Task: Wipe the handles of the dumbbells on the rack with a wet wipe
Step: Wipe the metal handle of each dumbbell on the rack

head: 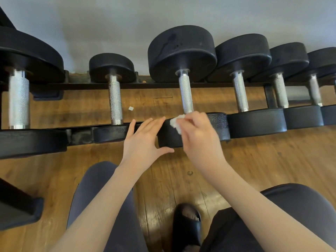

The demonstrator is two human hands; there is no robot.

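Right hand (198, 137), perhaps masking wipe (176, 123)

Six dumbbells lie side by side on the rack (138, 86), handles running 12 to 6 o'clock, far heads towards the wall (127, 24). The centre dumbbell (185, 93) has a small dumbbell (115, 104) at 9 o'clock and a large dumbbell (19, 100) beyond it; three more sit at 3 o'clock. The right hand (198, 137) with a wipe (176, 122) is over the centre dumbbell's near head; the left hand (143, 142) is just at 9 o'clock of it. The floor (163, 179) lies beneath, with a foot in a sandal (187, 226) at 6 o'clock.
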